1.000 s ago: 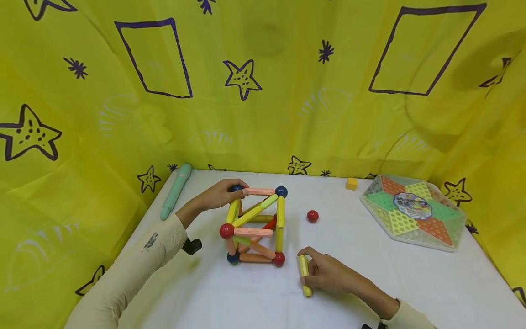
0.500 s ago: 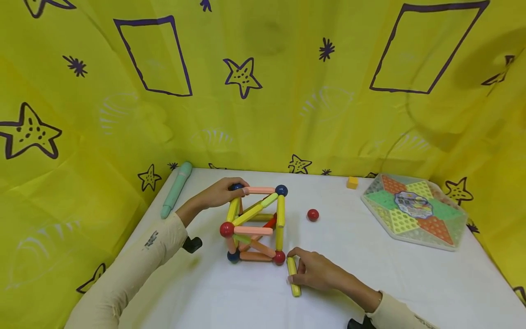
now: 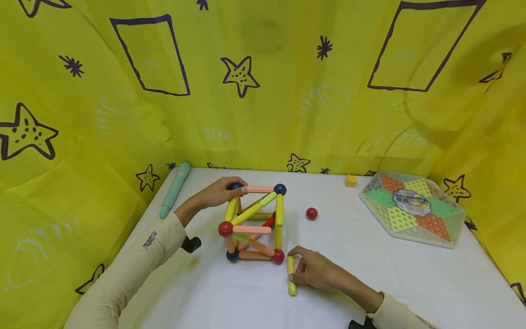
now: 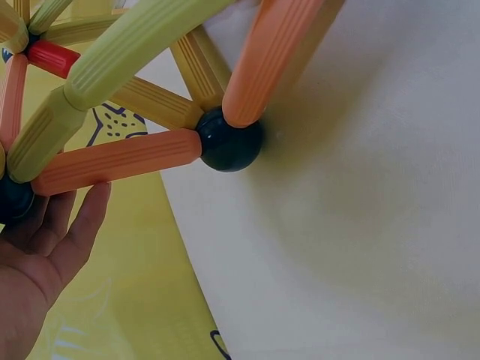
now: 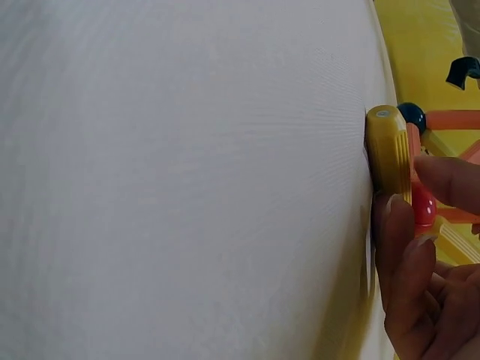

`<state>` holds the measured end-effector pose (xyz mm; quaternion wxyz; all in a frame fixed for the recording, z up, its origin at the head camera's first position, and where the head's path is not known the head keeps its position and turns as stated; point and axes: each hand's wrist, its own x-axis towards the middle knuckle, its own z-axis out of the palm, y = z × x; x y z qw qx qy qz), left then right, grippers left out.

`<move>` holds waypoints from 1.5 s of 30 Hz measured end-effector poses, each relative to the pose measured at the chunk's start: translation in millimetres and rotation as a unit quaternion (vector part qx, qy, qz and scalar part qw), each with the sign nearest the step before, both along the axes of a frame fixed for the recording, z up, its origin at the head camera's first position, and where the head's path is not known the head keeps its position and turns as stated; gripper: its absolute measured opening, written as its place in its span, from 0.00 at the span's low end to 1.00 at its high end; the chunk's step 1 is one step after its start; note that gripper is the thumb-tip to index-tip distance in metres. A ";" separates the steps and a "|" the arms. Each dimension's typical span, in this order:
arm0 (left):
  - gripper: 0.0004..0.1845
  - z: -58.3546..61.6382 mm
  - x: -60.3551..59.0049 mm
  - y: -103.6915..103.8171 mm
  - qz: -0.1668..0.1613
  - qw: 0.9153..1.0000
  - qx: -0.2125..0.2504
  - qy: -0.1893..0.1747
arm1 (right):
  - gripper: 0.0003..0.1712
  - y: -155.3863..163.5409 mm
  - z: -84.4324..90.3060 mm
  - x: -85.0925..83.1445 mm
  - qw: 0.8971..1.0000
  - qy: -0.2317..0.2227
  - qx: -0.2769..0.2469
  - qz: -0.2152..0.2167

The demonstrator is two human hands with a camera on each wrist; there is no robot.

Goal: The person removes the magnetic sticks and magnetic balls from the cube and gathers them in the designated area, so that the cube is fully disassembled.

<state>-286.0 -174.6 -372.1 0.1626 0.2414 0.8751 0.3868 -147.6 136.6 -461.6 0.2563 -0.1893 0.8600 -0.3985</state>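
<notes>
Head view: the left hand (image 3: 217, 193) grips the ball-and-stick frame (image 3: 254, 230) at an upper corner; near its lower red ball (image 3: 278, 256), the right hand (image 3: 318, 270) pinches a yellow stick (image 3: 291, 266).

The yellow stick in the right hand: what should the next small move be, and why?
Probably nudge the yellow stick left until its far end meets the red ball at the frame's lower right corner: the right hand pinches it beside that ball, a narrow gap seems to separate them, and the left hand grips the frame's top.
</notes>
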 end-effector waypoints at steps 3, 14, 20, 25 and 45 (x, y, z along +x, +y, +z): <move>0.17 -7.3 -6.4 -2.4 0.002 1.000 0.004 -0.004 | 0.33 2.1 2.4 -1.5 1.000 -0.010 -0.006 -0.005; 0.17 -10.2 -7.4 -6.6 -0.006 1.000 0.008 0.000 | 0.23 5.9 54.6 -41.7 0.972 0.148 -0.083 -0.162; 0.16 -12.2 -7.1 -9.1 -0.006 1.000 0.016 0.000 | 0.39 -16.3 70.9 -62.3 0.975 0.153 -0.056 -0.151; 0.17 -13.8 -8.7 -7.8 -0.009 1.000 0.014 0.004 | 0.52 -26.9 74.0 -70.6 0.982 0.112 -0.053 -0.141; 0.17 -11.5 -7.4 -6.6 -0.006 1.000 0.017 0.007 | 0.34 -15.8 81.6 -79.2 0.988 0.113 -0.031 -0.102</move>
